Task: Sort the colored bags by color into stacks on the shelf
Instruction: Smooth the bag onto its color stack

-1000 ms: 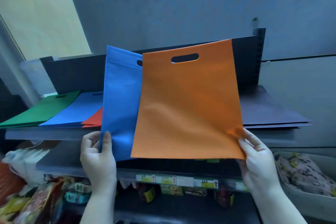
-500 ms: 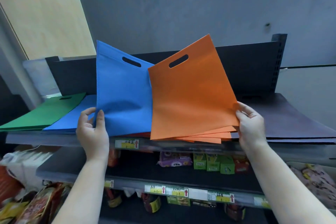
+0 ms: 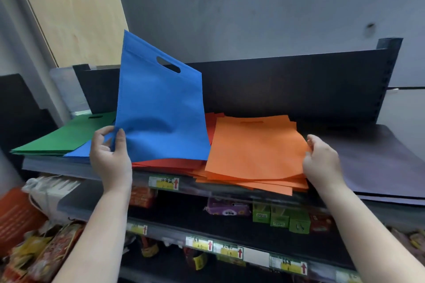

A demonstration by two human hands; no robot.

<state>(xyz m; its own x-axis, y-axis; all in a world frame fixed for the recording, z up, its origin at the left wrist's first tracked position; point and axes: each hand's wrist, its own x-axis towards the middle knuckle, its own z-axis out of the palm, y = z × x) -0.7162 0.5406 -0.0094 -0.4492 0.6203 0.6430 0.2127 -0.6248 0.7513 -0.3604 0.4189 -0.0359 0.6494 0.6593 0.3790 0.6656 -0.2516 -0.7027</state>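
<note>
The colored bags lie on the top shelf (image 3: 78,169) in separate stacks, and one blue bag (image 3: 161,108) stands upright above them in our left hand (image 3: 110,156), which pinches its lower left corner between thumb and curled fingers. Our right hand (image 3: 322,163) rests at the right edge of the orange stack (image 3: 255,151), its fingers curled against the top bag there; we cannot tell whether they actually grip it. That orange stack sits at the shelf's front edge, its lower sheets fanned out a little. Just left of it, partly under the raised blue bag, lies a red stack (image 3: 165,163). Further left along the front edge we see a flat blue stack (image 3: 80,150), and beyond it, toward the left end, a green stack (image 3: 64,135). At the right end a dark purple stack (image 3: 379,163) lies flat, overhanging the front edge. Behind them all stands the shelf's dark back panel (image 3: 287,85). Below us, the lower shelves (image 3: 207,225) hold small green boxes (image 3: 280,218), a purple packet (image 3: 226,209) and assorted snack packs (image 3: 34,257).
</note>
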